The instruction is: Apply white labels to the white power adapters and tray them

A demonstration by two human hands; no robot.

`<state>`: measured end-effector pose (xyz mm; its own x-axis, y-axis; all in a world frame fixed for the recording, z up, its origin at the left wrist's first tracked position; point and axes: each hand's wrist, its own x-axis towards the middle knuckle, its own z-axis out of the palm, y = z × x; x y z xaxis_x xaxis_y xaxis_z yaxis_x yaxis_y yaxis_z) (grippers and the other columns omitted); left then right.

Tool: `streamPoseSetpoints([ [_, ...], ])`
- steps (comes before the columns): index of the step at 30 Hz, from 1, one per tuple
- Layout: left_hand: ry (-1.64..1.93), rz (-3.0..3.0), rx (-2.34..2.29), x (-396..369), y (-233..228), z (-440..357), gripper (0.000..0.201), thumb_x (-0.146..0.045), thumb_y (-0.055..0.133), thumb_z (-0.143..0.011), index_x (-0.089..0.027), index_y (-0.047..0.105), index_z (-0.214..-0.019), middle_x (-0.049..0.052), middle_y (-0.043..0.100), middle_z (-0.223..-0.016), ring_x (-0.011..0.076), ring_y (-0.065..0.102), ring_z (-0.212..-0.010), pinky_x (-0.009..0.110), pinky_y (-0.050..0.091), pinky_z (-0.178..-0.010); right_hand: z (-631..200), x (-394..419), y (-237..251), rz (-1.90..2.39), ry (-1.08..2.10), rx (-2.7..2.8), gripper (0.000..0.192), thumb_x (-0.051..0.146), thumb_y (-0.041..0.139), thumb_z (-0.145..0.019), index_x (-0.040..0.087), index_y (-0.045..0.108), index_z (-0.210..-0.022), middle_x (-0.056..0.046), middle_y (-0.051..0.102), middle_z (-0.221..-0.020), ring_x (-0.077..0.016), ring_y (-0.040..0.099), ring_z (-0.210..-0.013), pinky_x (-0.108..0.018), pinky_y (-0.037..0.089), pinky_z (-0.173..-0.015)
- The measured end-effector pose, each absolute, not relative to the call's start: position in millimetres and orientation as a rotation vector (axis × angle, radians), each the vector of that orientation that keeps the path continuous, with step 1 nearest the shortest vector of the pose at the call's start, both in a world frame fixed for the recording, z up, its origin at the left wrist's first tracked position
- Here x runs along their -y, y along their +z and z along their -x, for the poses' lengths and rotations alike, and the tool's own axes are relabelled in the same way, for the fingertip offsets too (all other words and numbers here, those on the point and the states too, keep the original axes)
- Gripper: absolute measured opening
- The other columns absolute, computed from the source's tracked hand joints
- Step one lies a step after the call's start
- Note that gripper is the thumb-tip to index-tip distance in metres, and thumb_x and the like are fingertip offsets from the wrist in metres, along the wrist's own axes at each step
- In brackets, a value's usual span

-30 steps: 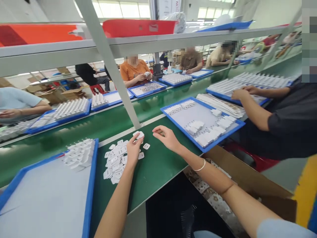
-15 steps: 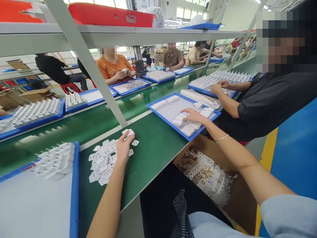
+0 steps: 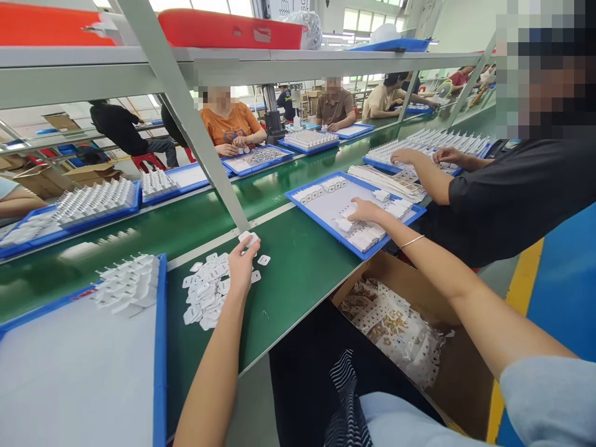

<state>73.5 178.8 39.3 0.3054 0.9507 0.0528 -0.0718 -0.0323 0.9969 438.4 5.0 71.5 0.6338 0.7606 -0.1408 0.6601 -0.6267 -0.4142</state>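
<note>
Green table [image 3: 298,273]: left hand [image 3: 242,267] pinches a white part [image 3: 248,238]; right hand [image 3: 365,211], fingers spread loosely, reaches the blue tray [image 3: 321,225] at two o'clock, few pieces stacked, loose pile [image 3: 207,298] remaining.

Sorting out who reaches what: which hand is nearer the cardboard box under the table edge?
Right. The right hand rests in the blue tray just above the cardboard box; the left hand is farther left, at the pile of white pieces.

No legible text. White banner [image 3: 284,7] at 12 o'clock behind the top shelf carries dark letters, cut off by the frame edge, unreadable. Red tray [image 3: 230,31] has a pale label patch, too blurred to read.
</note>
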Motion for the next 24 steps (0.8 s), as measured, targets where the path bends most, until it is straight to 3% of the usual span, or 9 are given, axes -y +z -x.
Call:
streamPoseSetpoints([
  [3,1.016,-1.325,-0.852,-176,40,-75,0.05,-0.025,0.078,-0.075,-0.014,0.069,-0.123,0.012,0.076,-0.114,0.0289,0.068,-0.121,0.05,0.045,-0.116,-439,-4,73,2.547,0.371,1.136,0.039,0.035,0.063,-0.098,0.018,0.058,-0.133,-0.01,0.062,-0.131,-0.0241,0.065,-0.109,-0.046,0.057,-0.092],
  [5,1.018,-1.338,-0.815,-173,42,-77,0.05,-0.023,0.078,-0.076,-0.013,0.067,-0.124,0.015,0.073,-0.123,0.0298,0.065,-0.126,0.048,0.045,-0.116,-438,-2,78,2.55,0.333,1.12,0.051,0.034,0.068,-0.093,0.016,0.053,-0.138,-0.013,0.063,-0.127,-0.0265,0.065,-0.107,-0.046,0.056,-0.091],
  [9,1.039,-1.405,-0.733,-161,44,-81,0.056,-0.021,0.078,-0.076,-0.016,0.062,-0.129,0.017,0.052,-0.15,0.0331,0.055,-0.137,0.047,0.049,-0.112,-426,0,104,2.502,0.199,1.081,0.084,0.033,0.075,-0.081,0.006,0.034,-0.149,-0.023,0.064,-0.12,-0.0387,0.063,-0.107,-0.049,0.051,-0.088],
  [12,1.068,-1.497,-0.687,-150,44,-83,0.063,-0.023,0.083,-0.071,-0.021,0.062,-0.131,0.014,0.037,-0.16,0.0338,0.053,-0.139,0.046,0.045,-0.117,-397,-5,123,2.384,0.173,1.158,0.088,0.038,0.072,-0.078,0.011,0.03,-0.151,-0.02,0.065,-0.117,-0.0371,0.065,-0.1,-0.045,0.05,-0.083],
  [16,1.117,-1.825,-0.525,-141,46,-79,0.067,-0.022,0.078,-0.074,-0.023,0.057,-0.138,0.012,0.039,-0.158,0.0295,0.052,-0.14,0.043,0.036,-0.123,-329,-23,130,2.158,0.335,1.387,0.097,0.04,0.076,-0.07,0.022,0.028,-0.152,-0.007,0.069,-0.094,-0.0279,0.066,-0.077,-0.037,0.049,-0.073],
  [20,1.064,-2.374,-0.427,-142,47,-73,0.075,-0.023,0.073,-0.076,-0.021,0.047,-0.146,0.015,0.041,-0.158,0.0333,0.038,-0.149,0.052,0.032,-0.123,-263,-48,118,1.973,0.568,1.556,0.105,0.036,0.075,-0.068,0.02,0.021,-0.156,0.002,0.061,-0.063,-0.0249,0.059,-0.054,-0.034,0.044,-0.058],
  [24,0.94,-2.481,-0.491,-147,46,-69,0.072,-0.016,0.073,-0.07,-0.019,0.054,-0.139,0.015,0.047,-0.155,0.0345,0.041,-0.147,0.055,0.029,-0.123,-229,-74,107,1.865,0.675,1.627,0.103,0.031,0.077,-0.064,0.017,0.03,-0.154,0.0,0.061,-0.06,-0.0272,0.059,-0.056,-0.035,0.042,-0.057],
])
